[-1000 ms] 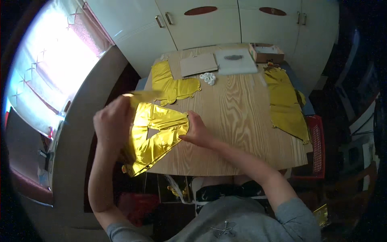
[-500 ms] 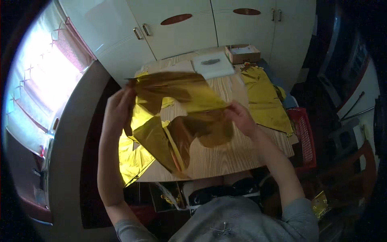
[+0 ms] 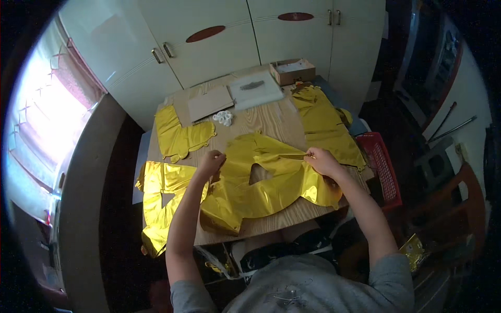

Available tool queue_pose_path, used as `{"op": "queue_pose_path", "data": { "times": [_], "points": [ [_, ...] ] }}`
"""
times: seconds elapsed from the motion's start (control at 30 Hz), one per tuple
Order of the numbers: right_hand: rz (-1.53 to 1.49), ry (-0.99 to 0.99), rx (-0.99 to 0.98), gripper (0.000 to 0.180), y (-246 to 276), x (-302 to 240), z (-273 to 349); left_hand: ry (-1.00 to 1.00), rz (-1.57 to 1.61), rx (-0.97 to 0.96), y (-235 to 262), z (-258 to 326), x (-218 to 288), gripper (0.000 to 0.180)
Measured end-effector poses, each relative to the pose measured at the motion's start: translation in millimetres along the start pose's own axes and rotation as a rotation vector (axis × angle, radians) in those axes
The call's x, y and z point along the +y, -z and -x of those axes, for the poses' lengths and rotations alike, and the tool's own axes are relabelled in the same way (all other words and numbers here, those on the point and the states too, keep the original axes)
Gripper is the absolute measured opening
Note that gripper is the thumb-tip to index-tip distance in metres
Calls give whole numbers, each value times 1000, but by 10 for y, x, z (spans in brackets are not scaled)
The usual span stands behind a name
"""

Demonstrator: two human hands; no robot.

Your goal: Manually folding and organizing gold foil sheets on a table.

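Note:
A flat, uninflated gold foil balloon [image 3: 271,195] with a triangular hole lies spread over the near half of the wooden table [image 3: 276,122]. My left hand [image 3: 211,164] pinches its left part, fingers closed. At its upper right edge my right hand [image 3: 324,163] grips the foil and pulls it taut. Another gold foil balloon [image 3: 155,224] sits at the table's left edge, partly behind my left forearm. Beyond my left hand lies an angled gold foil balloon [image 3: 177,136]. More gold foil [image 3: 334,128] is laid along the right side of the table.
White rings [image 3: 223,118] lie near a cardboard sheet [image 3: 210,103]. Behind them are a translucent white sheet [image 3: 263,99] and a cardboard box [image 3: 292,75] with white contents. A red plastic basket [image 3: 386,169] stands right of the table. White cupboards [image 3: 219,57] line the back.
The foil, held up and folded in the air before, now lies lowered and spread on the table. My left hand has moved right and nearer; my head view has shifted slightly.

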State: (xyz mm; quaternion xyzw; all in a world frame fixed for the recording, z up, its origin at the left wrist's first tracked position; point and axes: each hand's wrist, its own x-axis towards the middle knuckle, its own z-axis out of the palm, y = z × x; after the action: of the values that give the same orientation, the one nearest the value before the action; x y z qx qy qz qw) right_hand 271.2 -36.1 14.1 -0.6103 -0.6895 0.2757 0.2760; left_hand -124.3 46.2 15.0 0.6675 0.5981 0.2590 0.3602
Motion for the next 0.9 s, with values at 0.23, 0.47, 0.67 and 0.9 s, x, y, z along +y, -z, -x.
{"op": "queue_pose_path", "data": {
  "times": [0.23,0.47,0.67,0.9],
  "points": [
    [127,-47,57,28,43,154,78,-207,-382,-11,-89,198,340,65],
    [414,128,274,25,175,-66,7,-581,-794,-265,-607,725,611,78],
    [387,409,110,24,-9,58,-740,-533,-766,-241,-743,760,544,79],
    [664,493,27,37,-351,124,-1748,-576,-844,-240,-638,1004,590,87]
  ]
}}
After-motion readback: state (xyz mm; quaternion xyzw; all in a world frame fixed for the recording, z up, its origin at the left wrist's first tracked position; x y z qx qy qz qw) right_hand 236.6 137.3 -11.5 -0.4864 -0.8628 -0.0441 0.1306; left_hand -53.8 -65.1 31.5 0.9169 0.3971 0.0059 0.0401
